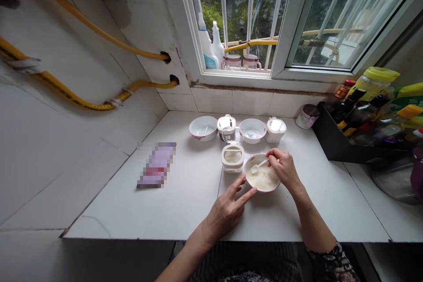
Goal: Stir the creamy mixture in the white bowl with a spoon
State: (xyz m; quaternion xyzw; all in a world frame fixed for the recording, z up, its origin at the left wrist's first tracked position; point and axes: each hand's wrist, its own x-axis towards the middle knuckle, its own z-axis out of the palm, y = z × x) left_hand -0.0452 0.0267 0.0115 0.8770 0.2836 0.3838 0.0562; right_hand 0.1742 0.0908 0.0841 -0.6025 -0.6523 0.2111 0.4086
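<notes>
A bowl with pale, grainy powder in it stands on the white counter before me. My right hand pinches the handle of a small white spoon, whose scoop rests on the powder. Fingers of my left hand are stretched out against the bowl's near left side, steadying contact at its rim. Just left of the bowl sits a lidded square seasoning jar with pale contents. Behind are a second seasoning jar, a third jar and two more bowls, a left one and a right one.
A blurred-out purple packet lies on the left of the counter. On the right, a black box holds several bottles, with a small jar beside it. Yellow pipes run along the left wall; a barred window is behind.
</notes>
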